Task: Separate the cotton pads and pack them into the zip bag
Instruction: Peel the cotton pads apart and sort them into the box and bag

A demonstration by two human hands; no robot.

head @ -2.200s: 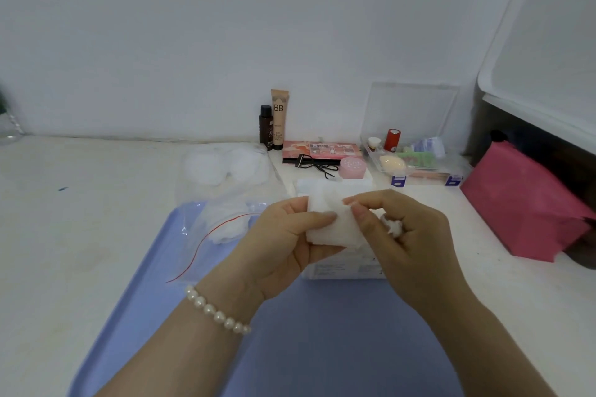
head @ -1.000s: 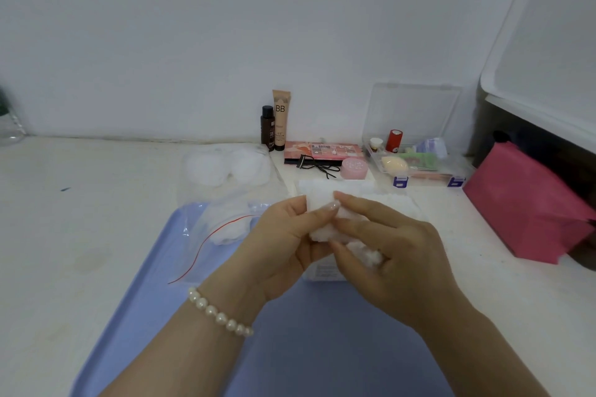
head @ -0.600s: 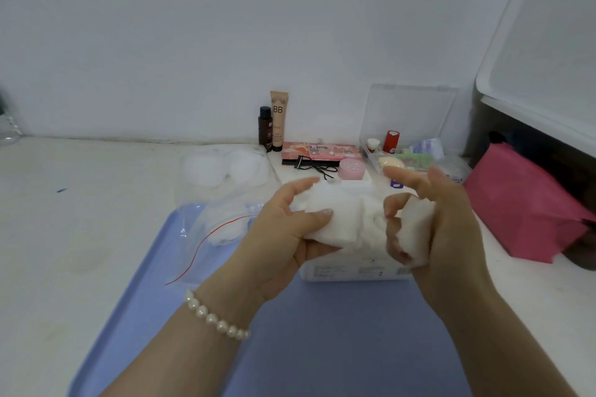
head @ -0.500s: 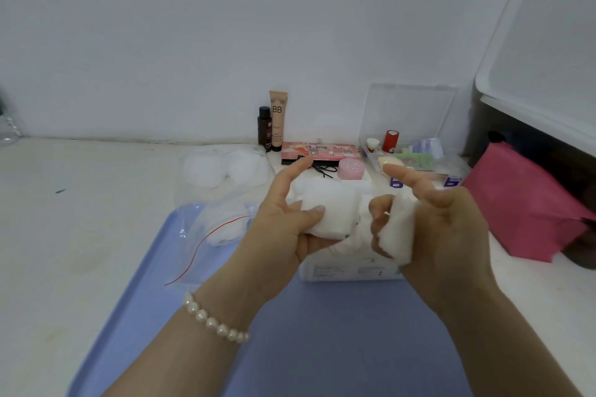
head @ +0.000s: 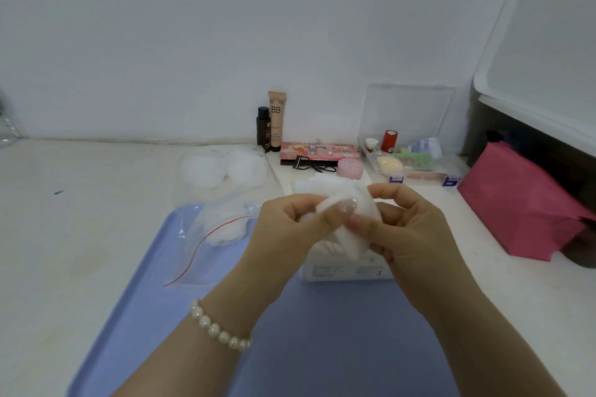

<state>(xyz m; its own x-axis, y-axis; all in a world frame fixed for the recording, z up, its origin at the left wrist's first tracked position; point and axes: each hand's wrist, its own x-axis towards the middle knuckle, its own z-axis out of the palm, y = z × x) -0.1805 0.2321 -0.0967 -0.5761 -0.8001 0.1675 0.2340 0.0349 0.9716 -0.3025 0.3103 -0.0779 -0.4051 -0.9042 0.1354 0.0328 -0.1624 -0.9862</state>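
Both hands have closed back together since half a second ago. Left hand (head: 287,222) and right hand (head: 409,229) each pinch the cotton pads (head: 350,219), grips clamped on them, held above the pad packet (head: 342,264) on the blue tray (head: 154,300). Zip bag (head: 213,235) lies at the tray's far left corner, holding some pads, partly on the bench (head: 80,219).

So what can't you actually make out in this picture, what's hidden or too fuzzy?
- Head view: how many cotton pads the hands hold; left hand and right hand cover most of them.
- Print on the white pack behind the hands: too small and blurred.
- Whether the zip bag is open: clear plastic, only its red strip shows.
- Contents of the clear box: small, partly unclear.
- Blue tray: near end cut off by the bottom edge.
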